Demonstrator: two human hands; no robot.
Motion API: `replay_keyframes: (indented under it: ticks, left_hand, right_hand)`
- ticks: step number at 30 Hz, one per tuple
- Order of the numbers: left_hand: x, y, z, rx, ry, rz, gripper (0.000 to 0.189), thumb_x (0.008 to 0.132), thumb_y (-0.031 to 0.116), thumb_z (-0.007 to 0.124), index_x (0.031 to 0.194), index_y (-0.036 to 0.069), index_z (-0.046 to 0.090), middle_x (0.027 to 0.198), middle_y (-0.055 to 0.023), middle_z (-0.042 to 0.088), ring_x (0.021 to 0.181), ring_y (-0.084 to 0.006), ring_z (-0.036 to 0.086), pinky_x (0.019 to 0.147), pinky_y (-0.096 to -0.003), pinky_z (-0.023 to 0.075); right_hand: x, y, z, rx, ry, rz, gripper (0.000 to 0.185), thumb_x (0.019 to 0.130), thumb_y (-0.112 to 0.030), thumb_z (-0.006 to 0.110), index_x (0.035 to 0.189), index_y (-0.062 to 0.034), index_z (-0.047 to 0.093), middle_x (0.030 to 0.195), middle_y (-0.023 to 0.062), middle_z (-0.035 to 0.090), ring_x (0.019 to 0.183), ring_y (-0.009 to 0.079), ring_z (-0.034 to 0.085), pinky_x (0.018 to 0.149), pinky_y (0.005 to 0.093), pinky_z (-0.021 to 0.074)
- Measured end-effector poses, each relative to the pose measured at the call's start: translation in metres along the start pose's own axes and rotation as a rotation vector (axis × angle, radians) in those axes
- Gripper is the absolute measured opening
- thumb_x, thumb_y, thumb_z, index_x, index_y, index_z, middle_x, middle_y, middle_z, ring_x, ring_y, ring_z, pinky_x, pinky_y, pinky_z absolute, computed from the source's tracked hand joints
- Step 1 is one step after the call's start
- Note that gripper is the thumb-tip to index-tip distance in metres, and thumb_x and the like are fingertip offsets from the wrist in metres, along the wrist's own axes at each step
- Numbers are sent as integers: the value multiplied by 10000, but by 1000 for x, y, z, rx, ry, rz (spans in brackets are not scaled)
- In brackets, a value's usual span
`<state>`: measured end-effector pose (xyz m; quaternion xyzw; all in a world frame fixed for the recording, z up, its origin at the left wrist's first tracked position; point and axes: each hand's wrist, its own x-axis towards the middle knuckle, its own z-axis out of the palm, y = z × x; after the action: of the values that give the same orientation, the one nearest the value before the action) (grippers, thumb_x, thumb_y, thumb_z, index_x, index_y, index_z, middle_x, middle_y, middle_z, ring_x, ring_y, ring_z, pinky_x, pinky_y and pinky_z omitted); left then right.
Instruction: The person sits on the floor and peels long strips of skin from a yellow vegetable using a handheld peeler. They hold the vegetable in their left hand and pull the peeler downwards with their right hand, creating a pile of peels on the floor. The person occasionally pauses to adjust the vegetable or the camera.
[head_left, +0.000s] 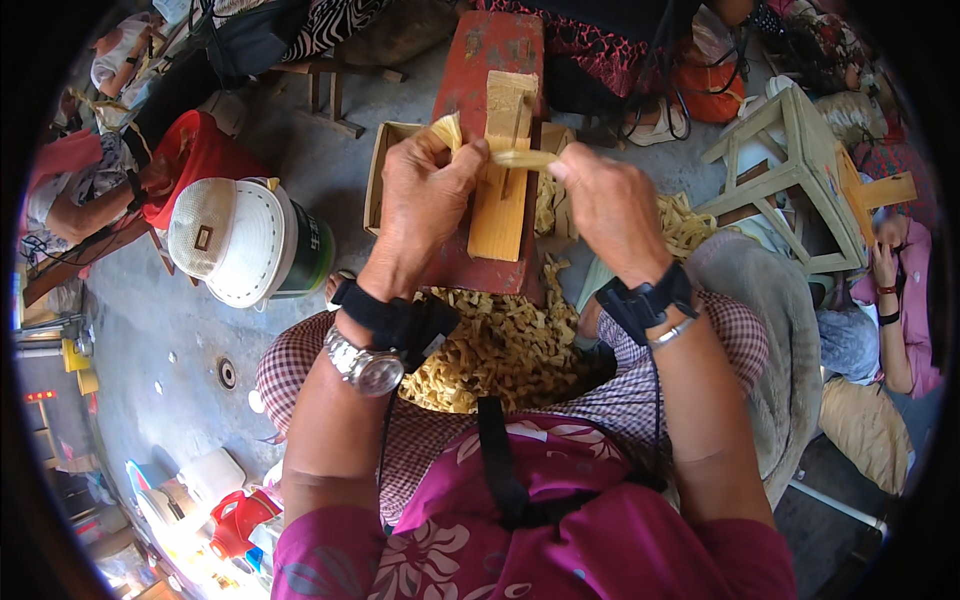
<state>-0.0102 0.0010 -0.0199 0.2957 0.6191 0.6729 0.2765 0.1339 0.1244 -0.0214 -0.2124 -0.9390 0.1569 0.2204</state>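
My left hand (431, 187) grips a pale yellow folded strip (448, 131), which fans out above its fingers. My right hand (611, 199) pinches the end of a yellowish strip (523, 159) that stretches across towards the left fingertips; whether both are one piece I cannot tell. Beneath the strip lies a wooden board (499, 217) with a narrow raised piece along it, set on a red painted bench (456, 82). Many short folded yellow pieces (502, 345) are heaped below the bench's near end, between the knees.
A cardboard box (373, 184) shows on both sides of the bench. Left stand a lidded white bucket (259, 240) and a red basin (199, 150). Long yellow strips (682, 217) lie right, near a pale wooden stool (810, 172). Other people sit around, at the left, top and right edges.
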Motion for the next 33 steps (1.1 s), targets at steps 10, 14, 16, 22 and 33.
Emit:
replay_keyframes:
  ticks: [10,14,16,22,33]
  left_hand:
    - [-108,14,-41,301,-165,-233,279,835,237,708,892,-25,631,627,36,549,537,-66,482,497,-220,391]
    - [-150,-10,-40,435,-212,-354,306,892,198,632,1053,-61,609,675,-78,634,614,-93,570,541,-246,454]
    - [-165,-28,-38,292,-276,-507,352,957,270,524,1037,-58,622,813,-49,636,724,-92,551,641,-241,468]
    - [-189,-40,-2,-430,-167,-782,396,985,327,449,947,-27,623,803,-43,632,686,-98,564,648,-240,476]
    - [-198,-53,-7,-717,112,-759,228,984,194,430,891,38,568,723,-3,519,669,-102,517,620,-243,440]
  right_hand:
    - [-78,-30,-7,443,114,-136,112,836,-121,642,814,-57,553,696,84,594,598,243,609,517,342,483]
    - [-109,-66,-3,489,-18,-317,185,778,-174,687,805,-81,529,751,47,574,693,207,606,546,325,499]
    - [-125,-78,1,491,-125,-365,210,758,-187,690,820,-80,521,805,50,577,768,216,608,624,336,505]
    - [-166,-95,28,849,-356,-273,167,818,-199,670,852,-69,570,802,76,589,769,271,600,705,384,459]
    - [-170,-88,18,1503,-509,302,274,982,-227,458,964,16,581,773,44,615,661,94,567,650,232,476]
